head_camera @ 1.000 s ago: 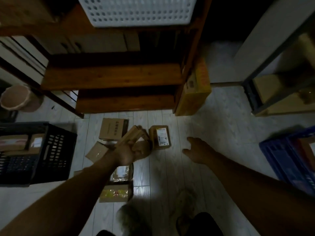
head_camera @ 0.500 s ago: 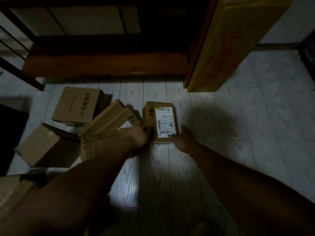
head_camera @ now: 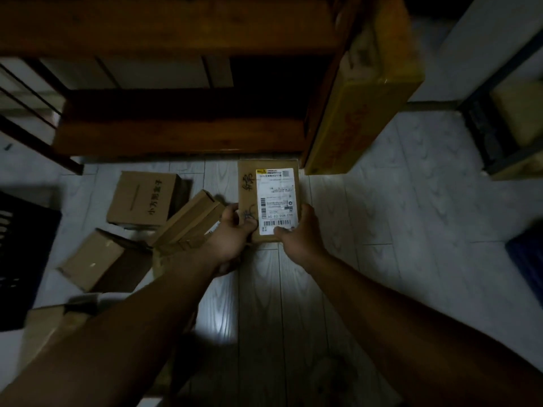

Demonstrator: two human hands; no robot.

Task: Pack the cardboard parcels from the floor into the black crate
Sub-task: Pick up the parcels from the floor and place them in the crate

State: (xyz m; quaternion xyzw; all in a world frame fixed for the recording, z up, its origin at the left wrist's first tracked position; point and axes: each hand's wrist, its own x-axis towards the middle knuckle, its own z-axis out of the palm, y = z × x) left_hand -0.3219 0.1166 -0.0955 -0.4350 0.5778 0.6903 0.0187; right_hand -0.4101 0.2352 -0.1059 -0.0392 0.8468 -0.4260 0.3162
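Hidden parts: black crate is cut off at the left edge, its inside out of sight; the left forearm covers part of the low carton; dim light blurs the label print.
Labelled parcel: just before the wooden shelf, above the floor; whether it is lifted cannot be told.
Axis: long side runs away from the person, barcode end nearest.
Left hand: grips the near left corner, thumb on top.
Right hand: grips the near right corner, thumb on the label.
Materials: flat brown cardboard, white paper label; pale wood-grain planks; long narrow box beside the left hand.
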